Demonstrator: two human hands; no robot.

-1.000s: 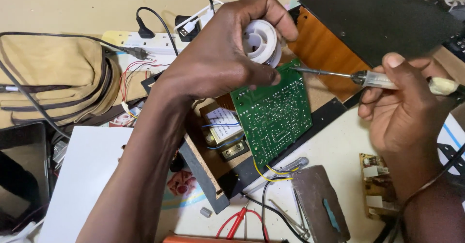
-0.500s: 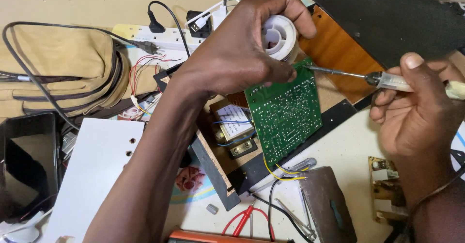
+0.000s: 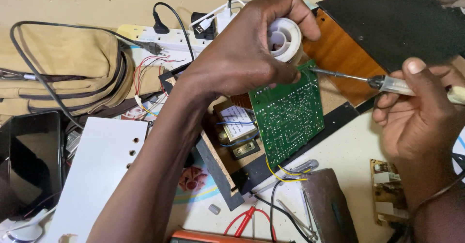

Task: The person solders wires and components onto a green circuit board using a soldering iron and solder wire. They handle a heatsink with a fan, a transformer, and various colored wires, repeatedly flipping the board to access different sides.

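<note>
A: What does my left hand (image 3: 247, 54) hold?

B: I see it closed around a white plastic spool of solder wire (image 3: 286, 39), fingers curled over the rim, while its lower fingers pinch the top edge of a green rectangular printed circuit board (image 3: 288, 114). The board stands tilted, solder side toward me, above a small transformer with a white label (image 3: 236, 129) inside an open wooden enclosure (image 3: 218, 168).

A: And my right hand (image 3: 419, 119)?

B: I see it wrapped firmly around the pale handle of a soldering iron with a thin metal shaft (image 3: 382, 82). The tip touches the board's upper right corner, just below the spool.

A: Surroundings?

B: Yellow and black wires (image 3: 286, 175) run from the board's lower edge. A tan fabric bag (image 3: 63, 68) lies at far left, a white power strip (image 3: 174, 42) behind it, a white drilled panel (image 3: 97, 165) beside my forearm, and red-handled pliers (image 3: 249, 219) near the bottom edge.
</note>
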